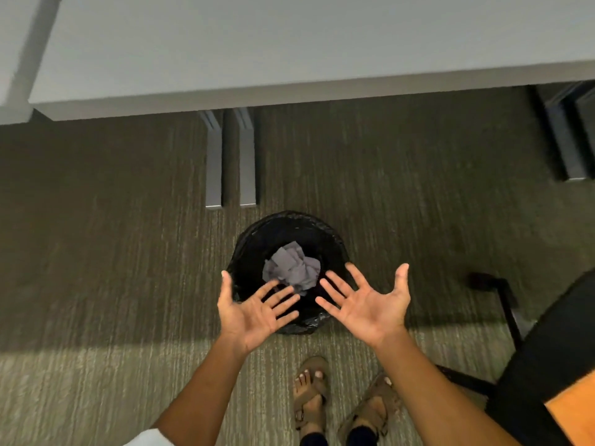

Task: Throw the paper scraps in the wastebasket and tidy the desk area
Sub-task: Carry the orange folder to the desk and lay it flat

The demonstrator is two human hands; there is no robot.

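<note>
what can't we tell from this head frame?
- Wastebasket near rim: head view, covered by the left hand and right hand.
- Bottom of the wastebasket: hidden under the paper scraps.
- Desk top: far part cut off by the upper edge.
- Chair: cut off by the right edge.

The mouth of the wastebasket (291, 231) stands open from above, with crumpled paper scraps (291, 267) low inside and both spread hands, left hand (254, 312) and right hand (370, 304), over its near rim. Bare carpet (106, 239) lies wide to the left. The desk (289, 49) edge overhangs beyond, its two grey legs (230, 162) just behind the basket, and a black chair (541, 346) crowds the right.
</note>
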